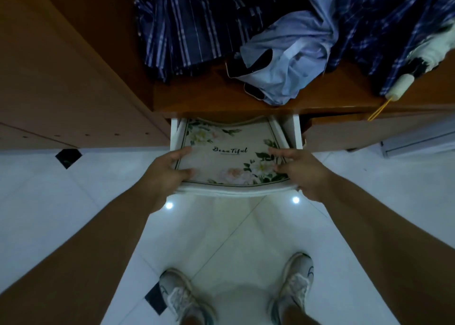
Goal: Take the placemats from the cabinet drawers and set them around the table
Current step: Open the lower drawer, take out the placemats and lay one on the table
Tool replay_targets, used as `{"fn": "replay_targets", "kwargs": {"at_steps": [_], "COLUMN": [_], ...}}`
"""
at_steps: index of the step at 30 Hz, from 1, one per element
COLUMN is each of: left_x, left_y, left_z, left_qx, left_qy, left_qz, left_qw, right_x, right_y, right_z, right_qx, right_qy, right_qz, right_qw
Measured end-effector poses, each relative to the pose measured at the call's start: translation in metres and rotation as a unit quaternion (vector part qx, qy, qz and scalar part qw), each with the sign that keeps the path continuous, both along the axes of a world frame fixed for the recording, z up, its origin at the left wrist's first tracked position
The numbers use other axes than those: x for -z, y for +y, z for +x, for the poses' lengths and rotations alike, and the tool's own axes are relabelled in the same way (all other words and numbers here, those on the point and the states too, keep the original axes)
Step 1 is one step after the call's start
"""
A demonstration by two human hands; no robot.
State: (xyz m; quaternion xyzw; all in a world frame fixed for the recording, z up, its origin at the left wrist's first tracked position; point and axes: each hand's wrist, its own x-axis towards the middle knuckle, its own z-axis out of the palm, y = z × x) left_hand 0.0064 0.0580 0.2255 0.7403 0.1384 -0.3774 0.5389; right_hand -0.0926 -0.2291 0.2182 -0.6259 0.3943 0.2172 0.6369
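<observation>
A stack of cream placemats [229, 157] with a floral print and the word "Beautiful" lies in the open white drawer [174, 135] of a brown wooden cabinet [320, 100]. My left hand [170, 169] grips the stack's near left edge, thumb on top. My right hand [300, 172] grips the near right edge the same way. The stack's near edge bows up over the drawer front. Its far end is hidden under the cabinet top.
Blue plaid and striped clothes [246, 29] and a pale blue shirt lie heaped on the cabinet top. A white roll [401, 84] with a yellow cord sits at its right edge. Below are white floor tiles [234, 238] and my two sneakers [182, 297].
</observation>
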Motion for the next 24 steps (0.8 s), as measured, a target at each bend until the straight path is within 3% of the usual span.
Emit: {"fn": "replay_targets", "kwargs": {"at_steps": [5, 12, 20, 24], "left_x": [-0.037, -0.133, -0.310, -0.409], "left_y": [0.011, 0.024, 0.043, 0.049], "left_z": [-0.025, -0.084, -0.104, -0.107], "left_qx": [-0.029, 0.028, 0.057, 0.065], "left_qy": [-0.035, -0.103, -0.174, -0.194], "left_qz": [-0.052, -0.072, -0.088, -0.113], "left_qw": [0.998, 0.992, 0.979, 0.972], "right_x": [-0.040, -0.129, -0.314, -0.414], "right_y": [-0.004, 0.003, 0.030, 0.034], "right_z": [-0.031, -0.103, -0.135, -0.137], "right_qx": [0.037, 0.036, 0.064, 0.006], "right_qy": [-0.102, -0.140, -0.199, -0.229], "right_qz": [0.018, -0.017, -0.036, -0.093], "right_qw": [0.994, 0.989, 0.977, 0.969]}}
